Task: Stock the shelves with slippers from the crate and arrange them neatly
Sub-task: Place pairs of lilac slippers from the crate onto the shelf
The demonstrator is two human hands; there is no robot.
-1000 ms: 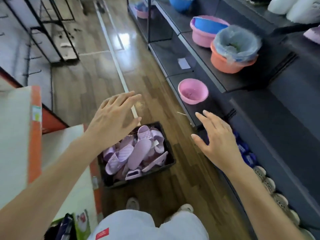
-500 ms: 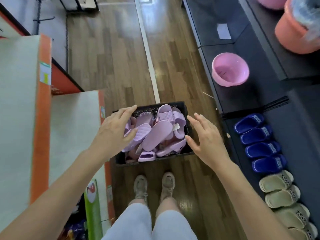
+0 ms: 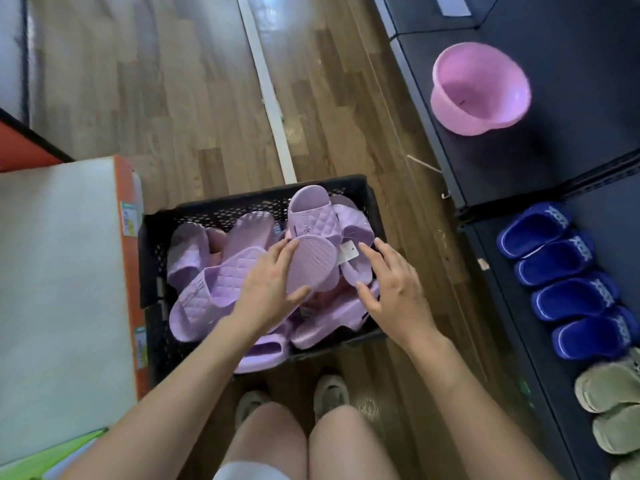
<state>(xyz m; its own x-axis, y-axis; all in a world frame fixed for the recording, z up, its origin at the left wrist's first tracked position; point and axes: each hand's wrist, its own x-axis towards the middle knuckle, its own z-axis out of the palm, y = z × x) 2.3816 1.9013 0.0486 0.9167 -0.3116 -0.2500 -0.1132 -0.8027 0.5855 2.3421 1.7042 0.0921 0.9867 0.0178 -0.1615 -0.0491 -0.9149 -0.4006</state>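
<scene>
As the L hand (image 3: 273, 289) already grasps one slipper (image 3: 311, 268), sole up, by its two long edges, the step in hand is, I think, to take a first pair out of the crate (image 3: 149, 265). This slipper lies on top of the purple pile (image 3: 214, 289), approx. in the middle of the crate. The crate stands on the floor (image 3: 194, 98) near the shelf (image 3: 609, 202) at the right side. The R hand (image 3: 394, 289) is released & spread over the right part of the pile, near a white tag (image 3: 348, 252). If it touches the slippers under it, I cannot tell. To do it well, the R hand should look for the matching one before anything is lifted, e.g. the quilted slipper (image 3: 313, 216) just behind. The tag hangs on a thin thread, so maybe some pairs are tied together. Lift slowly & watch if a second one follows, because a quick pull can drag others over the crate wall. Turn the held one sole down & check that the pair is one L + one R. On the shelf, copy the blue slippers (image 3: 554, 271): side by side, touching, all toes in the same direction. Two at a time is enough, since the pile is loose & tangled.
</scene>
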